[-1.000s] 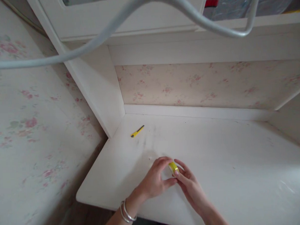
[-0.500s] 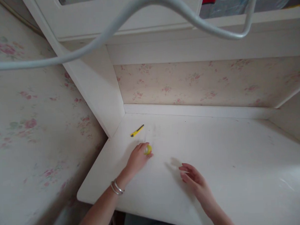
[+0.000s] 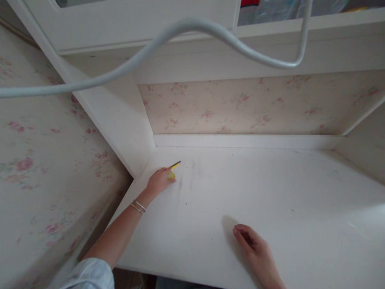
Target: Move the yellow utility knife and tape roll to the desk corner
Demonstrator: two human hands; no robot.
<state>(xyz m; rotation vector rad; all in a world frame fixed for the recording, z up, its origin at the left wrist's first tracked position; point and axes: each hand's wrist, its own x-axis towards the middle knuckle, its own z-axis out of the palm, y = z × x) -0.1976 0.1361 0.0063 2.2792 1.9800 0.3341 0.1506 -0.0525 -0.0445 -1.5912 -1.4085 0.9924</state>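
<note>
One yellow utility knife (image 3: 176,164) juts past the nearer left hand (image 3: 158,182), far left on the white desktop (image 3: 260,180), long axis slanting away rightward from fingers holding a yellow tape roll (image 3: 171,175), the right hand (image 3: 255,248) well apart, fingertips drawn together

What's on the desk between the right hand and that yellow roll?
In the head view: white desktop, a shadow beside the right hand, and dark smudges nearer the yellow roll.

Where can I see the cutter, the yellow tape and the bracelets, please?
Cutter (image 3: 176,164): head view, on the end not covered by the left hand (image 3: 158,182).
Yellow tape (image 3: 171,175): head view, on its visible yellow side.
Bracelets (image 3: 139,204): head view, on one silvery band.
</note>
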